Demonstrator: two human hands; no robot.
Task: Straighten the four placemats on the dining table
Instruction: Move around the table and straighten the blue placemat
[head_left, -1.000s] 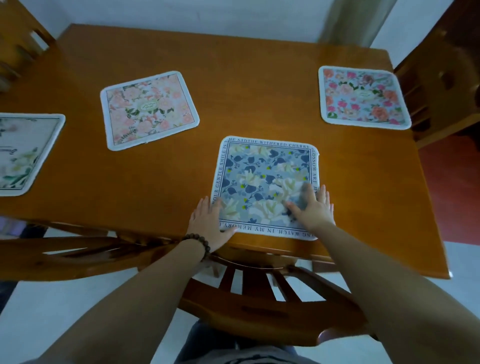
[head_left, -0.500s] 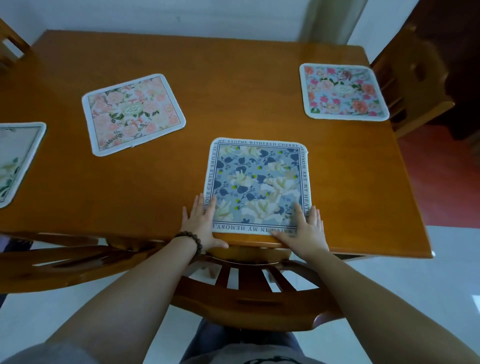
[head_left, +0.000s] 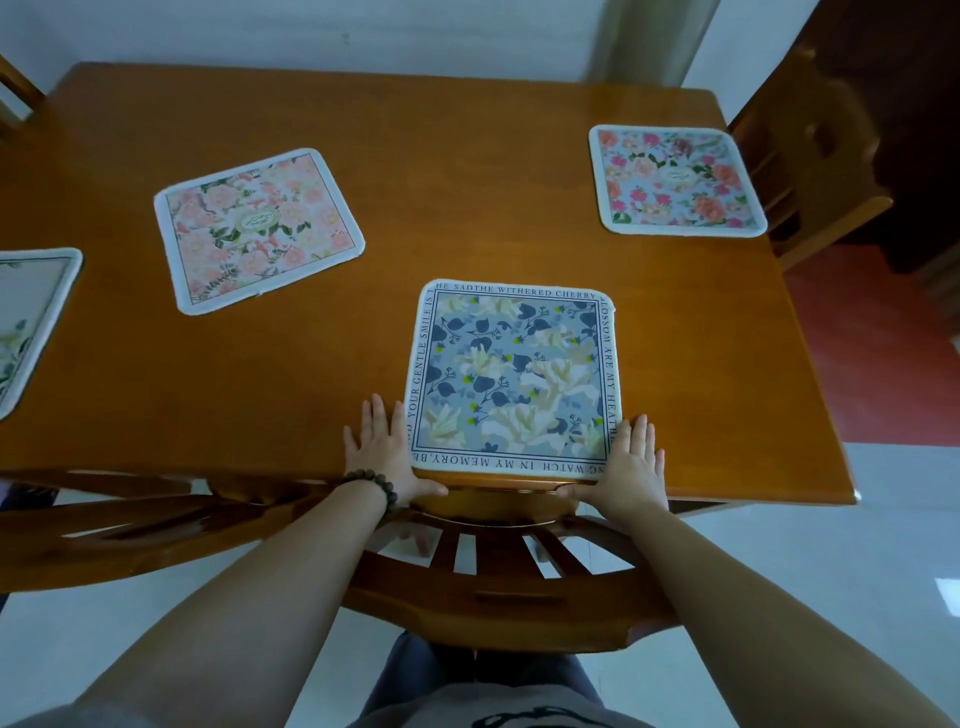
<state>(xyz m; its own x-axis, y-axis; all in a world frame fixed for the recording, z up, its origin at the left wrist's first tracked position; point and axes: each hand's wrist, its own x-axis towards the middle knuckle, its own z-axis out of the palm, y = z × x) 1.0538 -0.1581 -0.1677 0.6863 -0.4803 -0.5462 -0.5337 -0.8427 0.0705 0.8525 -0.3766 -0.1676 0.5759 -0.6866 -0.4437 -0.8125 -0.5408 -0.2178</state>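
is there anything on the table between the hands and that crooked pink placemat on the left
Nothing visible. The left hand and right hand lie flat beside the blue placemat at the near edge, and only bare table lies between them and the tilted pink placemat.

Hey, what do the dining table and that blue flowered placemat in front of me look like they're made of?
Dining table: looks like wood with a glossy varnish, judging by the orange-brown grain and the window glare on top. Blue flowered placemat: probably printed fabric or a soft absorbent mat; it lies flat, matte, with a pale stitched-looking rim. The exact fibre can't be told.
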